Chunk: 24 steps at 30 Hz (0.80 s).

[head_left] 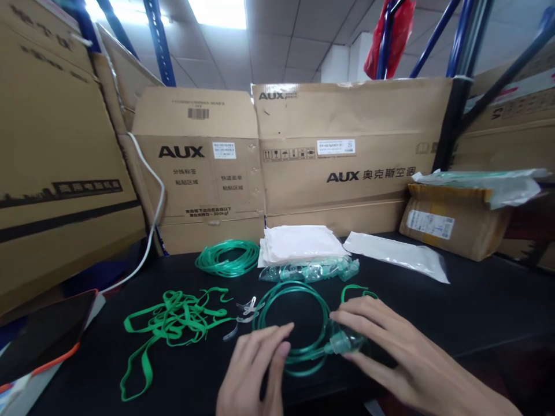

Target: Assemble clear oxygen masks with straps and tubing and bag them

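A coil of translucent green tubing (327, 318) lies on the black table in front of me. My left hand (255, 372) is at the coil's lower left edge, its fingers and thumb drawn together around the tubing; the contact is partly hidden. At the coil's right end a clear connector (339, 342) joins a greenish transparent mask (359, 342). My right hand (385, 341) curls over that mask, fingers above and thumb below, covering most of it. A green strap (355, 288) sticks out beyond the right fingers.
Tangled green elastic straps (177, 320) and small clear plastic pieces (248, 312) lie left. Behind are another tubing coil (228, 258), white packets (301, 242), bagged clear parts (310, 270) and a flat white pouch (396, 254). Cardboard panels (347, 196) and an opened carton (468, 222) border the table.
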{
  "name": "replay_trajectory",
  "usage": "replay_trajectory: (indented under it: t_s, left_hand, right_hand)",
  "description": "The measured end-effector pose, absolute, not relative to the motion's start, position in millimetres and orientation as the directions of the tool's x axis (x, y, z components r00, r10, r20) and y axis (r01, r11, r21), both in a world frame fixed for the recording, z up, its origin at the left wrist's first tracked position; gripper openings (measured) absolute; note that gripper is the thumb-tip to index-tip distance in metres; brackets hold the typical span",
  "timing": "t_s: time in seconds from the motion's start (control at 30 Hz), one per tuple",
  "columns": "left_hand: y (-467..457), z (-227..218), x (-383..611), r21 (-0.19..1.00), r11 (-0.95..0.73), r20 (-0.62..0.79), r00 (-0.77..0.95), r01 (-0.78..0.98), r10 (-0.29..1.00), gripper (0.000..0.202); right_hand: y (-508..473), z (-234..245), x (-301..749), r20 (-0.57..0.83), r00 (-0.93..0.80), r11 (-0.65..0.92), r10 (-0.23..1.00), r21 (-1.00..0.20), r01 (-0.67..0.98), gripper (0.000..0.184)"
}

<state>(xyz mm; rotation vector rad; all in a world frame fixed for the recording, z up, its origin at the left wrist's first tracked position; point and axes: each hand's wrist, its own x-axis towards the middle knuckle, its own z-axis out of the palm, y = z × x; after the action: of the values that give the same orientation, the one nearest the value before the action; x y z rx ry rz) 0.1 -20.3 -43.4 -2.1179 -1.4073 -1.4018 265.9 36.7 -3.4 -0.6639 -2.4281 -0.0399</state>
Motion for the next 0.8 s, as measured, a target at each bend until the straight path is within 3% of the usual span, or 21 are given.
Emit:
replay_trajectory:
  t_s: [0.2, 0.4, 0.5, 0.67, 0.8]
  left_hand:
    - [-6.8, -25.1, -36.7, 0.272, -0.247, 0.702, -0.017, 0.93, 0.712, 0.033]
    - [12.1, -20.0, -43.1, 0.265, -0.203, 0.617, -0.004, 0.943, 0.787, 0.035]
    - [12.0, -12.7, -47.3, 0.275, -0.159, 0.592, -0.037, 0.948, 0.805, 0.034]
    - [7.0, 5.5, -40.7, 0.298, -0.07, 0.564, -0.117, 0.952, 0.817, 0.032]
    - [11.9, 17.2, -22.0, 0.286, -0.071, 0.52, -0.093, 0.955, 0.849, 0.033]
  right_hand:
    - [45.2, -12.1, 276.7, 0.61, -0.634, 0.858, 0.475, -0.158, 0.49, 0.042]
    - [54.8, -16.3, 287.7, 0.66, -0.579, 0.853, 0.478, -0.194, 0.484, 0.042]
    - [56.8, -17.0, 288.7, 0.647, -0.597, 0.852, 0.475, -0.169, 0.495, 0.042]
    - [61.3, -12.9, 276.7, 0.673, -0.644, 0.898, 0.363, -0.067, 0.436, 0.035]
    - [66.3, -12.5, 269.3, 0.697, -0.639, 0.906, 0.326, -0.036, 0.422, 0.025]
